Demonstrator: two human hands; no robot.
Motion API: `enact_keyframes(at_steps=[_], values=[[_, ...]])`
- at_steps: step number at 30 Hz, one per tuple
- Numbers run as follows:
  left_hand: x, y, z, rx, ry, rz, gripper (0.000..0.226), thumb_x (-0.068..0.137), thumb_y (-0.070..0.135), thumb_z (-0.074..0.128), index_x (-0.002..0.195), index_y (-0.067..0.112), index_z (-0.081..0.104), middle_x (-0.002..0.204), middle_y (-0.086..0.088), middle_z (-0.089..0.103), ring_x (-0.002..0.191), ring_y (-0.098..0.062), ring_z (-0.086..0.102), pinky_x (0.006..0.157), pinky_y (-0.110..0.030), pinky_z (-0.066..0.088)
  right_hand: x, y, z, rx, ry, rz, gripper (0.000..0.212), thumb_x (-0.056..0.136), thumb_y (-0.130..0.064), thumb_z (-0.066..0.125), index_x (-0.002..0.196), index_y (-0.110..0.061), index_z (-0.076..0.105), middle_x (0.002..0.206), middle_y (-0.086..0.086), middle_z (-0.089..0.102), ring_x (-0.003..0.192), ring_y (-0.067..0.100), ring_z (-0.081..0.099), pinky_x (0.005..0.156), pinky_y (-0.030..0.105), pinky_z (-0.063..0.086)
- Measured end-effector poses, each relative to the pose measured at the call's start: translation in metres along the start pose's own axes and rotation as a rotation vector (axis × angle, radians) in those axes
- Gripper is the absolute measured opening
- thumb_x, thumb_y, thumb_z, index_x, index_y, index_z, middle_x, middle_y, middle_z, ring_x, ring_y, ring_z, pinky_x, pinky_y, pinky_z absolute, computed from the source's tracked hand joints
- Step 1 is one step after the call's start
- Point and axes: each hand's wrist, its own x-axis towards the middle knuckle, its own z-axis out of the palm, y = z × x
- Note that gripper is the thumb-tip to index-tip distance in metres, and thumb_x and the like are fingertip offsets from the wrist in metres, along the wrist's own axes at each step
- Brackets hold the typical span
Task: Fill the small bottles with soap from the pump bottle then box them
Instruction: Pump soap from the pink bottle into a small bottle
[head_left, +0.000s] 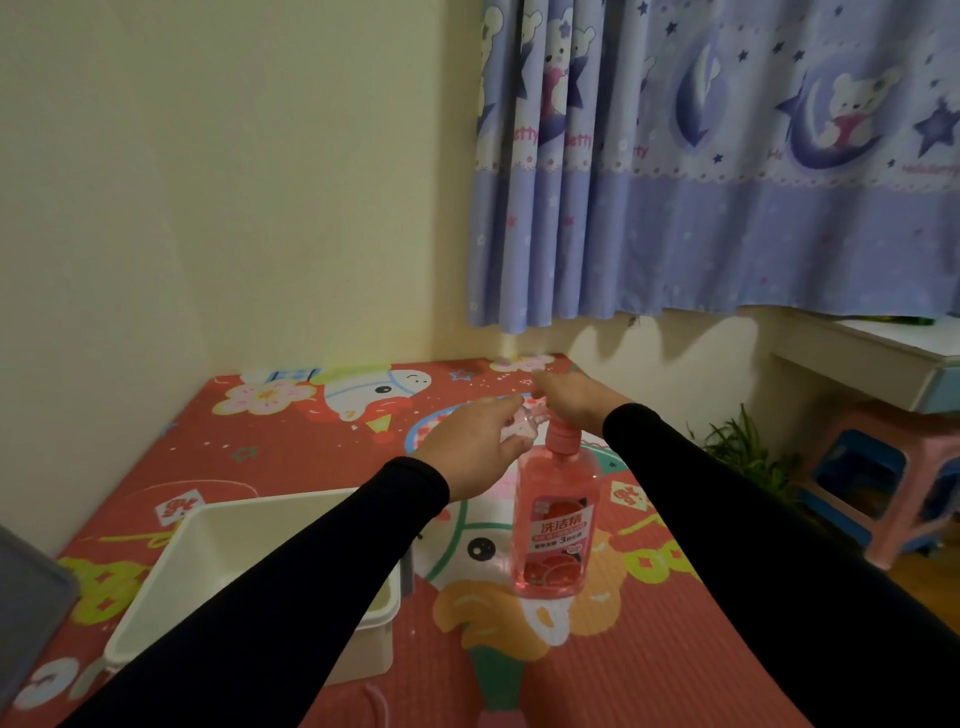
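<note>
**Soap filling station, floor mat: items as seen**

- Pump bottle (555, 525): clear, pink liquid, pink label, pink pump head. Stands upright on the red cartoon-print mat (649, 649), right of centre.
- Small bottle (522, 418): clear, partly hidden. Held in the left hand (475, 447), fingers and thumb curled round it, close beside the pump nozzle.
- Right hand (574, 402): palm down on top of the pump head, fingers stretched forward and flat, gripping nothing.
- Both arms: black sleeves.
- White box (208, 566): open plastic tub on the mat, left of the pump bottle, under the left forearm; contents hidden.
- Curtain (727, 166): lilac, bear and moon print, upper right.
- Stool (878, 478): pink and blue plastic, far right, beside a green plant (743, 452).
</note>
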Motion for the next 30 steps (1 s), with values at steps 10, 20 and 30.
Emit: enact_keyframes(at_steps=[10, 20, 30], values=[[0.001, 0.005, -0.007, -0.019, 0.015, 0.032, 0.034, 0.097, 0.033, 0.05, 0.128, 0.019, 0.048, 0.111, 0.0, 0.053, 0.108, -0.023, 0.052, 0.077, -0.026, 0.033, 0.003, -0.001, -0.004, 0.055, 0.062, -0.007, 0.048, 0.102, -0.032, 0.029, 0.133, -0.001, 0.049, 0.135, 0.022, 0.052, 0.126, 0.038, 0.049, 0.107, 0.044, 0.039], [0.002, 0.008, -0.014, -0.013, -0.006, 0.038, 0.041, 0.097, 0.033, 0.05, 0.135, 0.019, 0.045, 0.122, -0.004, 0.055, 0.108, -0.021, 0.051, 0.083, -0.027, 0.035, -0.001, -0.006, -0.009, 0.129, 0.03, 0.013, 0.048, 0.104, -0.028, 0.024, 0.13, 0.003, 0.049, 0.131, 0.02, 0.054, 0.108, 0.024, 0.05, 0.086, 0.006, 0.043], [-0.001, 0.006, -0.007, 0.033, -0.04, 0.012, 0.045, 0.098, 0.035, 0.048, 0.139, 0.018, 0.041, 0.132, -0.003, 0.051, 0.118, -0.021, 0.049, 0.087, -0.026, 0.034, -0.003, 0.0, 0.0, 0.019, 0.047, -0.009, 0.046, 0.102, -0.03, 0.029, 0.131, -0.003, 0.052, 0.134, 0.021, 0.053, 0.126, 0.037, 0.048, 0.105, 0.041, 0.038]])
